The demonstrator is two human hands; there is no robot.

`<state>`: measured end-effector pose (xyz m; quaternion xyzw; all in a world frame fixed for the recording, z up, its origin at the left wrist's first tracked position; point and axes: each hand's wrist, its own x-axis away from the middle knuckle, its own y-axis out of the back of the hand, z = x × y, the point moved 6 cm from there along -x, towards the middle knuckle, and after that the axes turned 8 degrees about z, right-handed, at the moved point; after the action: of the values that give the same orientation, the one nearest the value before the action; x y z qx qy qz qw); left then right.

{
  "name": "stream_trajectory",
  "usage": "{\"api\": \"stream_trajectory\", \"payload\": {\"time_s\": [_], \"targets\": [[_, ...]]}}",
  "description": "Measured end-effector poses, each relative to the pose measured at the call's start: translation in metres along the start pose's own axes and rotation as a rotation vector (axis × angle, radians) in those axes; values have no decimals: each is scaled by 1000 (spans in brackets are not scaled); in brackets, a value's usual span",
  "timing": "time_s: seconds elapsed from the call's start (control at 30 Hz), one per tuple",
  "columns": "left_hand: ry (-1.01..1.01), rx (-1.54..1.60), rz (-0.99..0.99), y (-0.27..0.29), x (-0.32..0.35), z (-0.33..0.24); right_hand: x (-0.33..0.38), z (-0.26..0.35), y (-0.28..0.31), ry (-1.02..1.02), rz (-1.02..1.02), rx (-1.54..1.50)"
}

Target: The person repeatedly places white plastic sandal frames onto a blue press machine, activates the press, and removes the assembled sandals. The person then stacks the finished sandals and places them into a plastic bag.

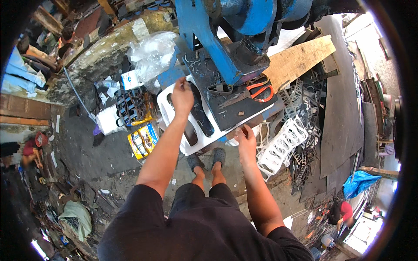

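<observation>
Two hands hold one white foam sheet under the blue press. Left hand fingers pinch its far edge; right hand fingers pinch its near edge. Probably light, bendy; grip edges.

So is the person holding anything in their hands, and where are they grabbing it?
Both hands grip the white sheet with cut-out holes: the left hand pinches its far edge, the right hand its near corner.
</observation>
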<state>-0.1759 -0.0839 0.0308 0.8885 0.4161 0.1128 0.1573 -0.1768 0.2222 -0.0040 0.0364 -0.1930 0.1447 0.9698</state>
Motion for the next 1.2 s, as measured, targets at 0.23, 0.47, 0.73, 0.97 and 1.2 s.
{"api": "stream_trajectory", "payload": {"time_s": [0.23,0.47,0.73,0.97,1.2], "targets": [[413,655,335,-36,16,48,-14,-19,-12,-207,-42,-299],[465,595,266,-30,26,14,-16,-15,-8,-202,-46,-387],[496,675,341,-36,20,15,-22,-4,-3,-207,-44,-383],[460,950,576,-53,9,-10,-48,0,6,-187,-75,-399],[449,1038,539,-59,6,-29,-80,5,13,-173,-48,-279]]}}
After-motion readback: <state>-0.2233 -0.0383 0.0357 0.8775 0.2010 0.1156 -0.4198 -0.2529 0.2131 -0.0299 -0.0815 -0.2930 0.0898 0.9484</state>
